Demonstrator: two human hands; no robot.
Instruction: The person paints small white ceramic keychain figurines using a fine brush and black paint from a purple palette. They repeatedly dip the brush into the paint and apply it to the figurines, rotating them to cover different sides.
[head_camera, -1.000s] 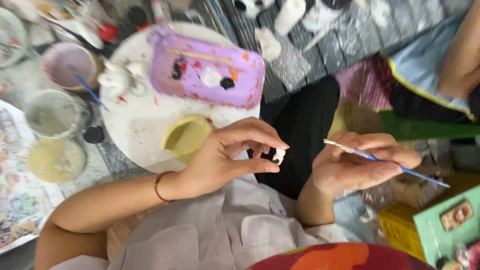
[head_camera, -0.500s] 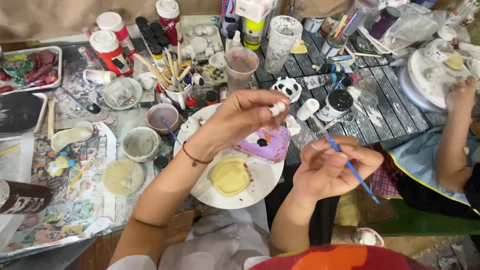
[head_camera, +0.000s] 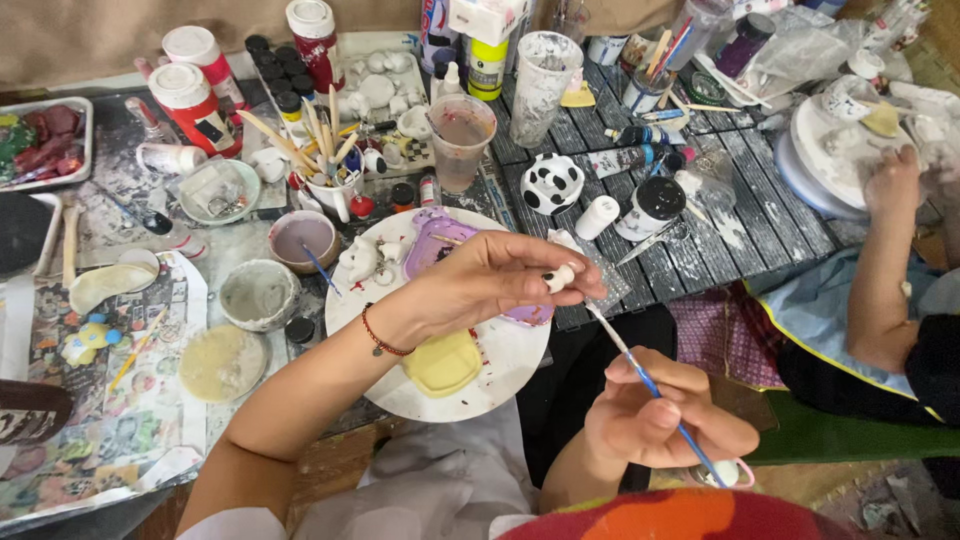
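Note:
My left hand (head_camera: 500, 278) pinches a small white clay piece with black spots (head_camera: 562, 277) between thumb and fingers, held above a round white plate (head_camera: 500, 375). My right hand (head_camera: 660, 420) grips a thin blue-handled paintbrush (head_camera: 645, 377), and its tip touches the underside of the clay piece. A purple clay slab (head_camera: 440, 240), a yellow clay lump (head_camera: 442, 362) and small white figures (head_camera: 360, 258) lie on the plate. A red bracelet circles my left wrist.
The table is crowded: red-and-white paint bottles (head_camera: 190, 95), a cup of brushes and sticks (head_camera: 325, 170), a plastic cup of murky water (head_camera: 460, 140), bowls (head_camera: 258, 293), a black-and-white spotted figure (head_camera: 552, 183). Another person's arm (head_camera: 885, 260) works at a white plate on the right.
The view has swung up from my lap to the table. My left hand carried the clay piece up and right, and the brush tip has come against it.

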